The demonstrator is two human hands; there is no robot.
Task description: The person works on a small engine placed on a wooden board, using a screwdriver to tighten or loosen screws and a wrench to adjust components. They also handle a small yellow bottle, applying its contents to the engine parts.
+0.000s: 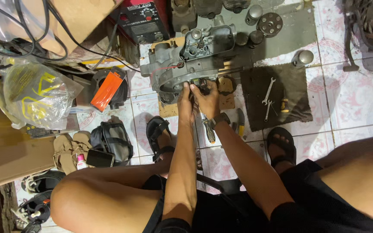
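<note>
A grey metal engine casing point(182, 60) rests on wooden blocks on the tiled floor in front of me. Both my hands reach to its near edge. My left hand point(185, 101) pinches a small dark part at the casing's lower rim. My right hand point(207, 99), with a watch on the wrist, grips the same small part point(198, 83) beside it. What exactly sits between the fingers is too small to tell.
A screwdriver point(208, 129) lies under my right wrist. Two spanners point(267, 97) lie on a dark mat point(277, 92). Round metal parts point(269, 23) sit behind the casing. A plastic bag point(35, 95), an orange packet point(106, 90), a dark pouch point(113, 140) and a phone point(100, 159) crowd the left.
</note>
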